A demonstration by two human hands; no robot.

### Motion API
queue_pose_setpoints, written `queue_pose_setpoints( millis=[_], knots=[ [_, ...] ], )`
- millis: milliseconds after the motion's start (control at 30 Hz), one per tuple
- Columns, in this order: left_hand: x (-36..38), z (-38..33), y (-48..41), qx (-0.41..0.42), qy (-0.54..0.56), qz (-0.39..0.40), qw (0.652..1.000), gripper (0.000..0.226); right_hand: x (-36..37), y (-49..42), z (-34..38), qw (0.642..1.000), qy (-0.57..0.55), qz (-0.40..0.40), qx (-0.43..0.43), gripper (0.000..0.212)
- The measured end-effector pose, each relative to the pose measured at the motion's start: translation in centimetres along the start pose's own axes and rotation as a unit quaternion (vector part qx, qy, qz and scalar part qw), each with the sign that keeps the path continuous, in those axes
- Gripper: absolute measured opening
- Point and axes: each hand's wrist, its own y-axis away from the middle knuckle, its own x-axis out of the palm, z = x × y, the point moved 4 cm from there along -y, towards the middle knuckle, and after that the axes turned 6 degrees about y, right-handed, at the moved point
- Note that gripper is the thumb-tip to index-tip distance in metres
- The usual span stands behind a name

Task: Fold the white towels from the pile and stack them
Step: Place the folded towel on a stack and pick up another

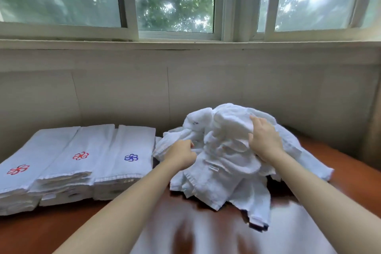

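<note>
We have three folded white embroidered towel stacks (76,163) done left, a big crumpled white towel pile (218,179) remaining, left hand (181,155) and right hand (265,141) gripping it.

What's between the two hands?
Only bunched white towels of the pile; the left hand and right hand both grip it. Seen in the head view.

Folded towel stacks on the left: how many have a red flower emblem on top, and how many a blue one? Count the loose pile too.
Red-emblem stacks: 2, the left stack and the middle stack
Blue-emblem stack: 1
Loose towel pile: 1
Total: 4
</note>
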Motion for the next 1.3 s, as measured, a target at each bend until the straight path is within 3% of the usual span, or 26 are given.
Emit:
queue_pose_setpoints(
  millis=[100, 233, 400, 467, 567, 633, 700, 800, 900, 967, 1067, 1133, 1233, 1300],
  knots=[
    [1.8, -3.1, -2.3, 0.019, 0.039, 0.004, 0.999, 0.031, 0.8, -2.5, -2.0, 0.999, 0.0, 0.04, 0.028, 0.064],
    [2.5, -6.9, -6.2, 0.025, 0.074, -0.034, 0.996, 0.052, 3.0, -4.7, -3.3, 0.992, 0.007, 0.129, 0.013, 0.065],
    [3.2, -10.3, -10.0, 0.033, 0.13, -0.022, 0.991, 0.078, 5.5, -4.4, -4.4, 0.988, -0.066, 0.137, 0.002, 0.022],
    [3.8, -10.5, -10.2, 0.026, 0.119, 0.0, 0.993, 0.069, 6.0, -3.6, -4.6, 0.985, -0.07, 0.157, -0.018, 0.016],
    [4.9, -10.1, -8.8, 0.065, 0.133, 0.025, 0.989, 0.025, 6.3, -1.3, -4.5, 0.977, -0.059, 0.194, -0.062, 0.023],
    [6.0, -9.1, -6.9, 0.089, 0.119, 0.086, 0.985, 0.009, 6.4, 0.8, -4.6, 0.968, -0.044, 0.227, -0.097, 0.022],
    [7.7, -7.6, -4.4, 0.058, 0.105, 0.198, 0.973, 0.022, 6.6, 3.0, -4.5, 0.95, -0.028, 0.283, -0.132, 0.017],
    [8.7, -5.6, -0.7, 0.007, 0.044, 0.315, 0.948, 0.025, 6.0, 6.6, -3.5, 0.893, -0.048, 0.413, -0.169, 0.018],
    [7.7, -4.0, 2.4, -0.023, -0.029, 0.361, 0.932, 0.022, 4.7, 10.0, -1.7, 0.834, -0.097, 0.509, -0.189, 0.012],
    [6.1, -2.9, 4.0, -0.031, -0.088, 0.356, 0.93, 0.027, 3.5, 10.7, -0.7, 0.862, -0.135, 0.456, -0.178, 0.014],
    [3.4, -0.5, 6.0, -0.054, -0.177, 0.33, 0.925, 0.047, 1.7, 9.5, -0.6, 0.954, -0.15, 0.238, -0.105, 0.018],
    [1.5, 2.0, 8.0, -0.1, -0.215, 0.319, 0.918, 0.056, 1.3, 8.9, -1.0, 0.974, -0.168, 0.148, -0.034, 0.028],
    [-1.4, 6.4, 11.1, -0.177, -0.303, 0.328, 0.877, 0.055, 3.1, 9.7, 0.1, 0.947, -0.243, 0.21, 0.018, 0.056],
    [-3.6, 8.0, 13.6, -0.244, -0.348, 0.336, 0.841, 0.047, 4.5, 11.1, 2.4, 0.929, -0.277, 0.246, 0.005, 0.066]
  ],
)
